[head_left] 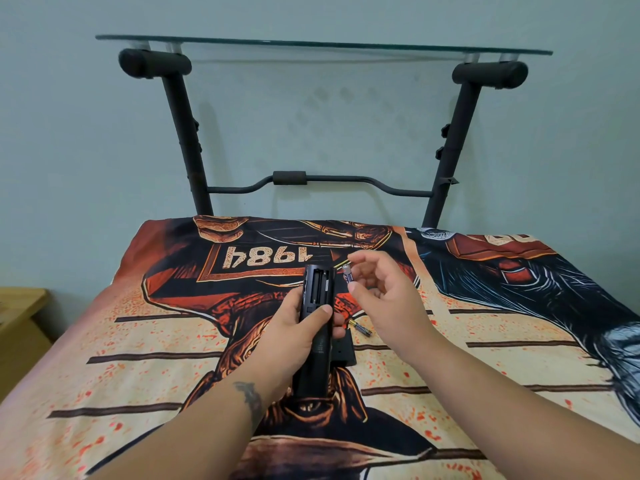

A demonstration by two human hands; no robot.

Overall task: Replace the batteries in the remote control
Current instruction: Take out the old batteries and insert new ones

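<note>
My left hand grips a long black remote control, held face down above the bed. Its battery compartment at the far end is uncovered, and its slots look dark. My right hand pinches a small battery between thumb and fingers, just to the right of the open compartment and apart from it. A second battery with a gold end lies on the bedspread under my right hand. The flat black battery cover lies on the bedspread beside the remote.
A bedspread printed in orange, black and cream covers the bed. Behind the bed a black metal stand carries a glass shelf against the pale wall. At the left edge a wooden bedside table shows.
</note>
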